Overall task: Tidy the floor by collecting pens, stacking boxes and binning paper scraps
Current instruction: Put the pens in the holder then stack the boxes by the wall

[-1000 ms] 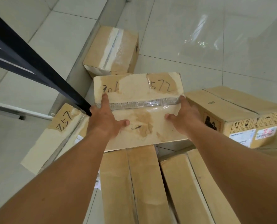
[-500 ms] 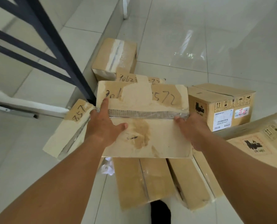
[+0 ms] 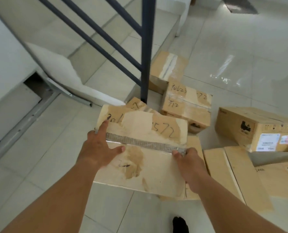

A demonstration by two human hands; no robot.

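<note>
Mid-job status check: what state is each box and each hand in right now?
held box, taped shut, gripped at both sides.
left hand, grips its left edge, forefinger straight on top.
right hand, grips its right edge, thumb on top.
box marked 90623, taped shut, set down.
far box, taped shut, set down.
labelled box, shut, set down upright.
long boxes, lying flat side by side.

Flat tan cardboard box marked 572, clear tape across its top, hangs tilted above more tan cardboard boxes scattered on the floor.
</note>
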